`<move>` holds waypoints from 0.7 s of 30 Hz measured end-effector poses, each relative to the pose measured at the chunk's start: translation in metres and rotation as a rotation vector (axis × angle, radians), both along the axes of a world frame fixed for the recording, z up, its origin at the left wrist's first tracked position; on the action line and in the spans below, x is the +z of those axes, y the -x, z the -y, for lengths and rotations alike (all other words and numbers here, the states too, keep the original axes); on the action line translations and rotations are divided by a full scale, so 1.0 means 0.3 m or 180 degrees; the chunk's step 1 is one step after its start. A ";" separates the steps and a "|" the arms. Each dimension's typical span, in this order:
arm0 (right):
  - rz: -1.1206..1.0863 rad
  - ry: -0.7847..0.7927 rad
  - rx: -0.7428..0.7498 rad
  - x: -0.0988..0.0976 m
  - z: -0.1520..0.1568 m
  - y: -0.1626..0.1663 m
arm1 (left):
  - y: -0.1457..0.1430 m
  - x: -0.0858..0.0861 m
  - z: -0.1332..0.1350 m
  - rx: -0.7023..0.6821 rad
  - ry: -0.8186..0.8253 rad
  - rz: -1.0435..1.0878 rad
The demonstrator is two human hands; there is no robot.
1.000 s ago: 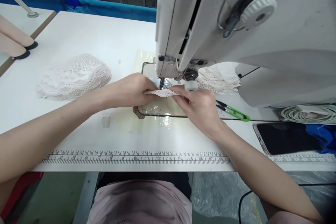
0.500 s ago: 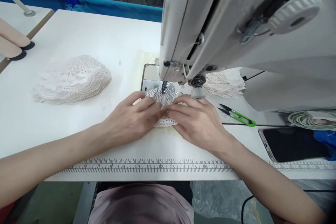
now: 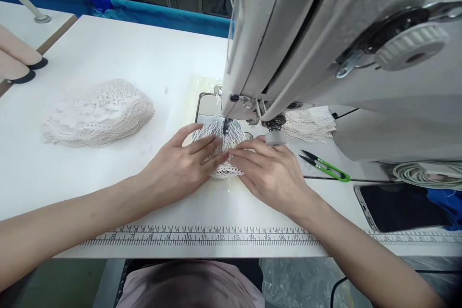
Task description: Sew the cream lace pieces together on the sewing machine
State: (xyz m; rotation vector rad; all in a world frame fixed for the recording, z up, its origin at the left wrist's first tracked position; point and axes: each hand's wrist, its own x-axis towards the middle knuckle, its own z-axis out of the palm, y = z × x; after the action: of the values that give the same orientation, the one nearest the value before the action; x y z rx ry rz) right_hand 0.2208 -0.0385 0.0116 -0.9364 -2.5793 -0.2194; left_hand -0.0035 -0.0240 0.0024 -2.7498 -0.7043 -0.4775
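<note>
a: pressing flat on the lace piece [image 3: 220,151] at frame centre, both hands, the left hand [image 3: 180,166] and right hand [image 3: 274,173], fingers spread, pinning it rather than gripping.

b: where's it sit?

a: on the desk [image 3: 108,48], its far edge under the sewing machine [image 3: 325,48] needle.

b: progress?

a: looks like this piece is mid-seam; a lace pile [image 3: 97,113] lies centre-left, more lace [image 3: 310,122] right of the needle, which is finished i can't tell.

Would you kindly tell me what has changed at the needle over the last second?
Both hands, left hand and right hand, stopped pinching the folded lace piece and spread it flat under the needle, fingers pressing down. The lace pile, scissors and phone stayed put.
</note>
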 end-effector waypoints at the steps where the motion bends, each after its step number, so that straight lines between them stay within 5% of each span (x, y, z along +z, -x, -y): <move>1: -0.0012 -0.0024 -0.0007 -0.004 -0.003 0.000 | 0.000 0.000 -0.004 0.0015 0.0022 -0.0007; 21: 0.0114 -0.0189 -0.0289 -0.045 -0.059 0.003 | 0.001 -0.032 -0.080 0.0203 0.0537 0.0250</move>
State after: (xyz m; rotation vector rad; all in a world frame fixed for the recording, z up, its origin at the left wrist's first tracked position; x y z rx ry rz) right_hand 0.2200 -0.0209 -0.0019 -1.0375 -2.5502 -0.3389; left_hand -0.0037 0.0000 -0.0074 -2.8669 -0.8868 -0.5378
